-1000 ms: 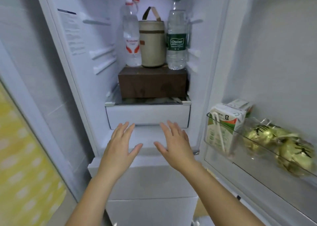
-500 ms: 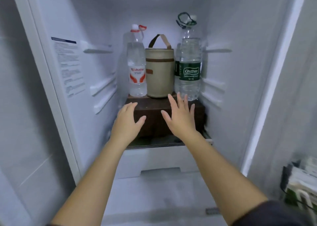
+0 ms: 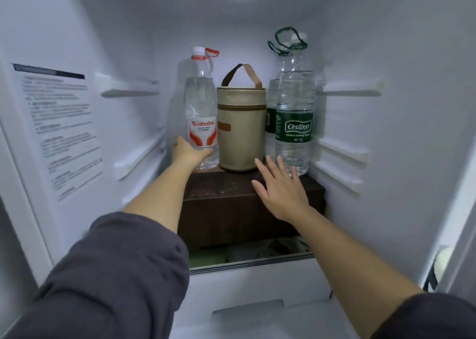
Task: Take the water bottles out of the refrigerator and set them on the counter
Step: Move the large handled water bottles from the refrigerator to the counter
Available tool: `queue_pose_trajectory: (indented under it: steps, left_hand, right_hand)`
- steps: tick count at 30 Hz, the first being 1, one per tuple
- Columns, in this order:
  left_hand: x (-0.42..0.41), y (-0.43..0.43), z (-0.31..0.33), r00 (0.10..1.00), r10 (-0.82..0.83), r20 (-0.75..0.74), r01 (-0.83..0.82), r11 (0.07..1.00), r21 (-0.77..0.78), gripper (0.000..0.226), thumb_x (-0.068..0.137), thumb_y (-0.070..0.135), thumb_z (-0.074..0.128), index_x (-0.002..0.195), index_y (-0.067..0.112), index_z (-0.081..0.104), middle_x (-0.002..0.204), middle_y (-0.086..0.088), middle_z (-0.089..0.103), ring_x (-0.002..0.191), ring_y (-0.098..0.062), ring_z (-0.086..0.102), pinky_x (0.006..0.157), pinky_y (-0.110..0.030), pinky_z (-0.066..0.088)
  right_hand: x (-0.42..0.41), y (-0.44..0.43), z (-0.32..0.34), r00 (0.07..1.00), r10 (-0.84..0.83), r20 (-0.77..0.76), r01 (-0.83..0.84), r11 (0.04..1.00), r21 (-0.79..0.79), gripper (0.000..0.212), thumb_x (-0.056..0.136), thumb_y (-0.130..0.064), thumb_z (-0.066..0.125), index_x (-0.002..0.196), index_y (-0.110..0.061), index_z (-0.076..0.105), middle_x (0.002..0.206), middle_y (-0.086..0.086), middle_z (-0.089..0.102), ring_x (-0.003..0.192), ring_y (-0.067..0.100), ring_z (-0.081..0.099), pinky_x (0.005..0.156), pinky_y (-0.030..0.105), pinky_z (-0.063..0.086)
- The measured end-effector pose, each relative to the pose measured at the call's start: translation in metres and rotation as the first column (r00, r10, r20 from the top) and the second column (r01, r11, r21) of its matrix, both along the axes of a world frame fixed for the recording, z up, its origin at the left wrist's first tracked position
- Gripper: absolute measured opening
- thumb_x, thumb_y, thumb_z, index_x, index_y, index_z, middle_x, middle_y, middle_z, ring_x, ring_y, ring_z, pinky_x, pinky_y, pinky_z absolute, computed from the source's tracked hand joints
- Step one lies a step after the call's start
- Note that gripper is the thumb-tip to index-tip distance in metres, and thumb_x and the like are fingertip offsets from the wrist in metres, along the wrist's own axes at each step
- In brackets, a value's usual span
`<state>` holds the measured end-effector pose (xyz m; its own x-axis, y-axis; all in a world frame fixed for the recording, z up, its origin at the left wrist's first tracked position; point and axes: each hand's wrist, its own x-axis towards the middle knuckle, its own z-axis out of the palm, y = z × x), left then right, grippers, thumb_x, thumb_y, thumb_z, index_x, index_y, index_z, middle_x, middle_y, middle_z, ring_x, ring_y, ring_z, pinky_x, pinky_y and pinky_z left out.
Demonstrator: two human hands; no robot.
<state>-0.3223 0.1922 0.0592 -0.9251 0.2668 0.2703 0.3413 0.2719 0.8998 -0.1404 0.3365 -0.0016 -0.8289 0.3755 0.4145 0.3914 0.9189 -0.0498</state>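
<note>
Inside the open refrigerator, a clear bottle with a red and white label (image 3: 201, 112) stands upright at the left on a dark brown box (image 3: 231, 204). My left hand (image 3: 186, 152) wraps around its base. A taller bottle with a green label (image 3: 295, 122) stands at the right of the box, and a second green-labelled bottle (image 3: 271, 117) shows partly behind it. My right hand (image 3: 279, 189) hovers open over the box, fingers spread, fingertips just short of the green-labelled bottle's base.
A beige cylindrical zip bag with a brown handle (image 3: 240, 130) stands between the bottles. Shelf rails (image 3: 128, 91) line both side walls. A glass shelf edge (image 3: 252, 264) and a white drawer (image 3: 257, 284) lie below the box.
Both hands have reached deeper into the refrigerator. My left hand went from open in front of the box to gripping the red-labelled bottle's base. The view has moved closer.
</note>
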Motion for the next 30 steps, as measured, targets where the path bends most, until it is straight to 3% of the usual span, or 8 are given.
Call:
queue_pose_trajectory:
  steps: [5, 11, 16, 22, 26, 28, 30]
  left_hand:
    - [-0.022, 0.007, -0.003, 0.995, -0.090, -0.050, 0.090, 0.996, 0.004, 0.095, 0.068, 0.029, 0.086, 0.141, 0.014, 0.027, 0.137, -0.009, 0.048, 0.126, -0.028, 0.048, 0.102, -0.044, 0.044]
    - [-0.032, 0.019, -0.007, 0.996, -0.085, -0.008, 0.085, 0.995, 0.049, 0.090, 0.071, 0.023, 0.084, 0.139, 0.009, 0.027, 0.137, -0.012, 0.047, 0.128, -0.029, 0.047, 0.103, -0.043, 0.042]
    - [-0.024, 0.011, -0.007, 1.000, -0.025, -0.012, 0.025, 0.999, 0.026, 0.085, 0.067, 0.034, 0.086, 0.133, 0.012, 0.038, 0.128, -0.008, 0.056, 0.119, -0.028, 0.054, 0.096, -0.042, 0.047]
    - [0.003, -0.011, -0.025, 0.997, 0.010, -0.073, -0.012, 1.000, -0.026, 0.090, 0.047, 0.056, 0.087, 0.123, 0.022, 0.053, 0.115, 0.002, 0.064, 0.102, -0.018, 0.064, 0.085, -0.041, 0.057]
    - [0.015, -0.019, -0.038, 0.994, -0.045, -0.098, 0.037, 0.996, -0.079, 0.112, 0.022, 0.084, 0.074, 0.118, 0.029, 0.056, 0.111, 0.007, 0.065, 0.099, -0.012, 0.064, 0.083, -0.039, 0.058]
    - [0.033, -0.023, -0.035, 0.991, -0.115, -0.070, 0.111, 0.992, -0.058, 0.112, 0.025, 0.082, 0.076, 0.121, 0.029, 0.053, 0.114, 0.009, 0.064, 0.103, -0.011, 0.063, 0.088, -0.039, 0.056]
    - [0.055, -0.027, -0.030, 0.986, -0.160, -0.044, 0.160, 0.987, -0.021, 0.099, 0.047, 0.065, 0.084, 0.128, 0.024, 0.045, 0.120, 0.007, 0.061, 0.111, -0.015, 0.059, 0.094, -0.039, 0.052]
  right_hand:
    - [-0.001, 0.002, -0.003, 1.000, 0.013, 0.005, -0.013, 1.000, -0.002, 0.060, 0.101, -0.056, 0.012, 0.154, -0.035, -0.005, 0.165, -0.001, -0.004, 0.150, 0.021, -0.013, 0.121, 0.051, 0.000]
    - [-0.003, 0.003, -0.005, 1.000, 0.006, 0.000, -0.006, 1.000, -0.003, 0.060, 0.101, -0.055, 0.013, 0.154, -0.035, -0.004, 0.164, -0.002, -0.001, 0.150, 0.019, -0.011, 0.121, 0.051, 0.001]
    - [-0.004, 0.002, -0.004, 1.000, -0.007, -0.011, 0.007, 1.000, 0.006, 0.059, 0.101, -0.055, 0.013, 0.154, -0.035, -0.002, 0.164, -0.003, 0.001, 0.151, 0.018, -0.008, 0.122, 0.051, 0.003]
    - [-0.001, -0.002, -0.004, 1.000, -0.002, -0.012, 0.002, 1.000, 0.001, 0.059, 0.101, -0.053, 0.014, 0.155, -0.034, 0.002, 0.164, -0.002, 0.004, 0.151, 0.019, -0.007, 0.121, 0.051, 0.004]
    - [0.001, -0.003, -0.001, 1.000, 0.010, 0.015, -0.009, 1.000, -0.016, 0.059, 0.102, -0.052, 0.015, 0.156, -0.032, 0.003, 0.164, -0.001, 0.006, 0.151, 0.018, -0.005, 0.121, 0.050, 0.003]
    - [0.002, -0.003, 0.001, 1.000, 0.014, 0.018, -0.013, 1.000, -0.025, 0.059, 0.102, -0.052, 0.016, 0.156, -0.031, 0.003, 0.164, -0.001, 0.007, 0.151, 0.018, -0.004, 0.121, 0.048, 0.003]
    - [0.002, -0.003, 0.002, 0.999, 0.019, 0.031, -0.018, 0.999, -0.036, 0.059, 0.102, -0.052, 0.017, 0.156, -0.031, 0.002, 0.164, 0.000, 0.007, 0.151, 0.018, -0.004, 0.121, 0.048, 0.003]
